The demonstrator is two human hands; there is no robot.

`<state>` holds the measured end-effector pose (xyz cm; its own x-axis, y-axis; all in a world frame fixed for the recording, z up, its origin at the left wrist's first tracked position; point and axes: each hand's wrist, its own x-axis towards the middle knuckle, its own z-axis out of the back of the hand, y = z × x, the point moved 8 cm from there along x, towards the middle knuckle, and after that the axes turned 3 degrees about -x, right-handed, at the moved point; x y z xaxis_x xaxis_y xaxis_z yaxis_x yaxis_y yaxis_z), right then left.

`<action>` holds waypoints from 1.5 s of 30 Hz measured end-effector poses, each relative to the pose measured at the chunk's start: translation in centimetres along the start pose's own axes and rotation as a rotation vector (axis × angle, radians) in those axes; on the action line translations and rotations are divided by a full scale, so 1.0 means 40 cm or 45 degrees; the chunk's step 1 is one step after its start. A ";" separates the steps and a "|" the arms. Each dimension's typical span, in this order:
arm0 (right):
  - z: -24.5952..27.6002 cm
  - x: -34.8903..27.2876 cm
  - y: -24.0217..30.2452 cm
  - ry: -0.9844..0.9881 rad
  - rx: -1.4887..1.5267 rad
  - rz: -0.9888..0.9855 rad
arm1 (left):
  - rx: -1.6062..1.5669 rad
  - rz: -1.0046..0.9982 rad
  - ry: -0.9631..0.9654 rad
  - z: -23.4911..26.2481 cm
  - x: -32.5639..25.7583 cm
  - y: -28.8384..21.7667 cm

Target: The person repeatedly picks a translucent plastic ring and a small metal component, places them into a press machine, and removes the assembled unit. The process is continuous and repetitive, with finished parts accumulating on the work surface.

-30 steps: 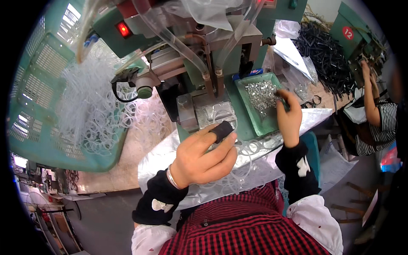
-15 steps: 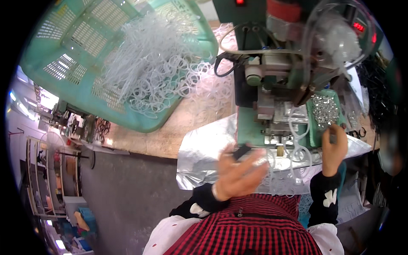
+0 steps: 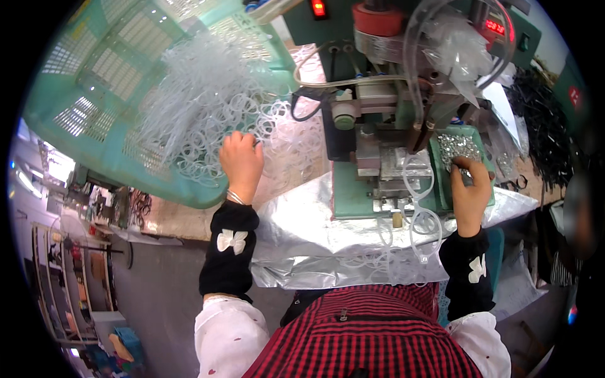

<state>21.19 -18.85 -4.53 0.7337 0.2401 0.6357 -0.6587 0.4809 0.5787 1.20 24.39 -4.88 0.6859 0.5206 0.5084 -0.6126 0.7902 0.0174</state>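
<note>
My left hand (image 3: pixel 241 161) reaches into a heap of clear plastic rings (image 3: pixel 208 104) that spill out of a tilted teal basket (image 3: pixel 94 82); its fingers curl among the rings. My right hand (image 3: pixel 469 186) rests at the edge of a small green tray (image 3: pixel 441 183) of tiny silver metal parts (image 3: pixel 459 146), fingertips pinched in them. Between the hands stands a green press machine (image 3: pixel 378 126) with a metal fixture (image 3: pixel 394 173). A chain of clear rings (image 3: pixel 419 201) hangs from the fixture over a silver foil sheet (image 3: pixel 302 233).
Clear tubing and a plastic bag (image 3: pixel 454 44) hang off the machine's head. A pile of black rings (image 3: pixel 545 126) lies far right, beside another person (image 3: pixel 576 220). Shelving and floor clutter (image 3: pixel 69 277) sit at the lower left.
My left hand has left the machine front and swung left into the clear rings at the basket. My right hand stays at the parts tray. The view has shifted slightly.
</note>
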 end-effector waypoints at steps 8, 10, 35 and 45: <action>0.226 -0.162 -0.151 -0.135 -0.261 -0.271 | 0.031 0.082 0.452 -0.182 0.015 0.059; 0.220 -0.142 -0.111 -0.101 -0.138 -0.259 | 0.195 -0.214 0.406 -0.101 0.063 0.006; -0.070 0.053 0.231 0.217 1.346 -0.714 | -2.036 -0.386 -0.485 0.455 0.009 -0.391; 0.068 0.072 -0.097 -0.147 0.436 -0.364 | -1.172 -1.443 -0.504 0.413 -0.199 -0.630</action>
<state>25.39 -22.31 -3.56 0.8832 0.0334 0.4677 -0.4642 0.2034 0.8620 4.69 -5.03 4.86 0.3739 -0.4840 0.7912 0.7069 0.7009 0.0947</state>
